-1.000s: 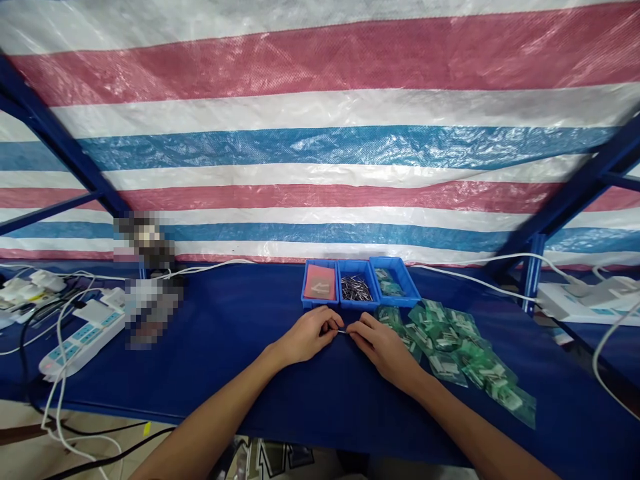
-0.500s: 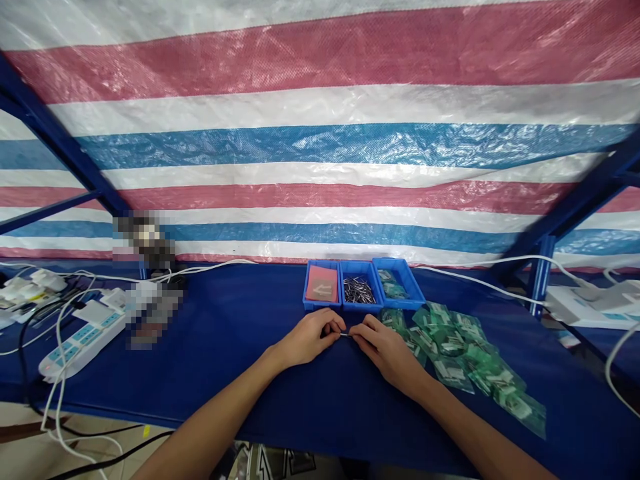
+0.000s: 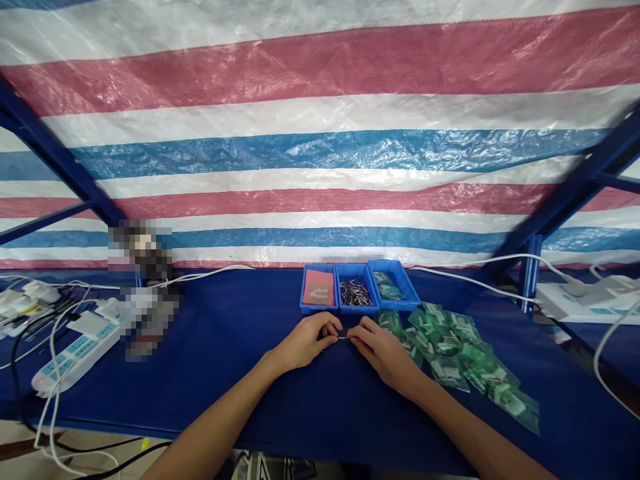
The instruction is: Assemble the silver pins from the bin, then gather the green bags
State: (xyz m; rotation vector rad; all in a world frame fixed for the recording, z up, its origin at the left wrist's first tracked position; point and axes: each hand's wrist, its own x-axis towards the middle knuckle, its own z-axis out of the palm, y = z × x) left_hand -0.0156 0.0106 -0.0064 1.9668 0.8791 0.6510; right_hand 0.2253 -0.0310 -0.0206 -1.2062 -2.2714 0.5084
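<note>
A small, slim, silvery piece (image 3: pixel 343 339) is held nearly level over the tabletop (image 3: pixel 310 413), its ends hidden by the left hand (image 3: pixel 307 340) and right hand (image 3: pixel 383 350).

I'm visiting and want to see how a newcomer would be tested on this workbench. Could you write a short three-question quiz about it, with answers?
1. What lies in the middle blue tray?
A) White plugs
B) Thin metal pieces
C) Coiled cables

2. True or false: green packets lie beside the right hand.

3. In a few words: what shows between the fingertips of the left hand and those of the right?

Key:
1. B.
2. True.
3. A small slender item, too small here to identify.
</note>
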